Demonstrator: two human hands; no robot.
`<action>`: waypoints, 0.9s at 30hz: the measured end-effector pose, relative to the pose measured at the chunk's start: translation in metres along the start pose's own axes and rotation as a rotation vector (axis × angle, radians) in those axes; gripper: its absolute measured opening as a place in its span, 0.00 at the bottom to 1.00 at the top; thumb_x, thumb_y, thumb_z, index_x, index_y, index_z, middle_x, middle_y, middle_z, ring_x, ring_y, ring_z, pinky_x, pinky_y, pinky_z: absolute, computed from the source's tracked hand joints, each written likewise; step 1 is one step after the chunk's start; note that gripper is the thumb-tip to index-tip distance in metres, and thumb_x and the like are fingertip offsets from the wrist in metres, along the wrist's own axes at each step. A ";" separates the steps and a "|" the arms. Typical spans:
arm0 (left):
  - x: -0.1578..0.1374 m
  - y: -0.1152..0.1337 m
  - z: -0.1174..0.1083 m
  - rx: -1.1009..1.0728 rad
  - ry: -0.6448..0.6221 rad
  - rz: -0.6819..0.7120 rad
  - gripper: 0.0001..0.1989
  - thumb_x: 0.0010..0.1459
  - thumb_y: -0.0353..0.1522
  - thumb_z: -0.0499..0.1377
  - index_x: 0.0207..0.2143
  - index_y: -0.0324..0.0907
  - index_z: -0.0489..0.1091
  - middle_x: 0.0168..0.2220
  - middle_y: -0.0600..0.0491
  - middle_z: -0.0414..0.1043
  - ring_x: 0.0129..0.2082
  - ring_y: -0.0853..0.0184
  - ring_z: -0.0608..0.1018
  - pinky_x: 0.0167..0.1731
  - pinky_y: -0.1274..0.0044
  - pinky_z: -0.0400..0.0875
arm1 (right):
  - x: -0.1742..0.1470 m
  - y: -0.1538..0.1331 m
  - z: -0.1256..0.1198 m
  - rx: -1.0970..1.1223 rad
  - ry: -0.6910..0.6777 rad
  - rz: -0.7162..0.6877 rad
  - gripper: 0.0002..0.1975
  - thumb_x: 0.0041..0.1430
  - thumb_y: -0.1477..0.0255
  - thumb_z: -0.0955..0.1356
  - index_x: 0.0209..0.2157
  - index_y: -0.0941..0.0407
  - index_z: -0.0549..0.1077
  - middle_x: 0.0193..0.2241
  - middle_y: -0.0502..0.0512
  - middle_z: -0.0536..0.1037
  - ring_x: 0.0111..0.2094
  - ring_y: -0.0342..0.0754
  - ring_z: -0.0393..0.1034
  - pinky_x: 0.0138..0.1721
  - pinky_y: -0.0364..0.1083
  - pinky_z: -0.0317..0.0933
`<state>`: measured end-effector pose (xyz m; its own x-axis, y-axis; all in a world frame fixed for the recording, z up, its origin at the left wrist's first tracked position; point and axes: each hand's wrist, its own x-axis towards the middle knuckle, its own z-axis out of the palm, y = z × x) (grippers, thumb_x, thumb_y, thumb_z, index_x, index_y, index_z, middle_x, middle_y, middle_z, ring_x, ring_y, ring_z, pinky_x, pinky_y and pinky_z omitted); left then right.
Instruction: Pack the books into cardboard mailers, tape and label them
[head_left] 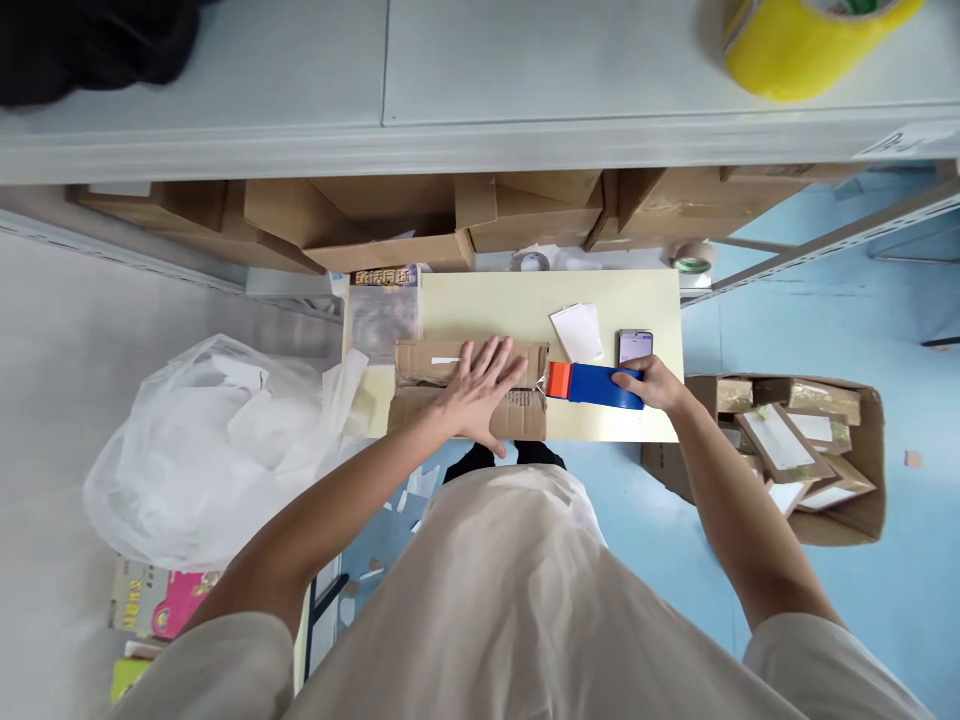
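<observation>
A brown cardboard box (pixel 420 400) lies on the pale yellow table, its seam running lengthwise. My left hand (pixel 480 395) rests flat on its top, fingers spread. In my right hand (pixel 651 382) is a blue-and-orange tape dispenser (pixel 596 385), gripped at its right end. Its orange end meets the right edge of the box, where something shiny shows; whether tape is running there I cannot tell. Just beyond my right hand is a phone (pixel 636 344) with a lit screen. White paper slips (pixel 579 331) lie behind the dispenser.
A printed plastic bag (pixel 385 315) covers the table's back left corner. On the left bulges a white plastic sack (pixel 217 460). To the right, an open carton (pixel 866 480) holds several taped parcels. A shelf (pixel 480 70) overhangs the back, bearing yellow tape (pixel 795 50); cartons (pixel 390 250) stand below.
</observation>
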<state>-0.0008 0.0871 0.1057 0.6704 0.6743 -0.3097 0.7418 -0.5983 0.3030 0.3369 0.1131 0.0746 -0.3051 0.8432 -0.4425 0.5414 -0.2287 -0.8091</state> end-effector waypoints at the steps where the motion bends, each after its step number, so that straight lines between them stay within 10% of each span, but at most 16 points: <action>1: 0.006 0.003 -0.002 -0.001 -0.005 0.016 0.69 0.30 0.58 0.65 0.68 0.36 0.40 0.69 0.34 0.27 0.66 0.34 0.34 0.57 0.48 0.24 | 0.001 0.000 -0.001 0.006 -0.007 0.004 0.23 0.48 0.55 0.69 0.14 0.56 0.63 0.13 0.46 0.60 0.16 0.38 0.52 0.16 0.41 0.46; 15: 0.008 -0.003 0.002 -0.021 -0.044 -0.009 0.68 0.27 0.53 0.67 0.68 0.40 0.41 0.69 0.37 0.32 0.65 0.39 0.44 0.60 0.53 0.27 | -0.020 0.014 -0.029 0.099 -0.102 0.038 0.25 0.47 0.52 0.69 0.13 0.56 0.60 0.12 0.46 0.58 0.15 0.38 0.50 0.16 0.41 0.45; 21: 0.008 -0.004 0.003 0.004 -0.041 -0.014 0.68 0.27 0.53 0.67 0.68 0.41 0.41 0.69 0.37 0.33 0.65 0.39 0.44 0.60 0.53 0.29 | -0.024 0.012 -0.045 -0.269 -0.114 0.077 0.24 0.51 0.50 0.65 0.17 0.56 0.68 0.15 0.49 0.67 0.17 0.41 0.59 0.19 0.41 0.53; 27: 0.008 0.005 -0.006 0.057 -0.048 -0.010 0.63 0.28 0.52 0.69 0.67 0.48 0.46 0.69 0.41 0.32 0.65 0.38 0.42 0.59 0.51 0.30 | -0.001 -0.057 -0.003 -0.804 -0.100 0.134 0.26 0.54 0.48 0.61 0.23 0.55 0.75 0.24 0.58 0.76 0.32 0.55 0.72 0.31 0.47 0.61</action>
<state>0.0079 0.0927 0.1102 0.6623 0.6594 -0.3558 0.7472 -0.6163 0.2486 0.3087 0.1263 0.1223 -0.2455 0.7776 -0.5788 0.9627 0.1256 -0.2396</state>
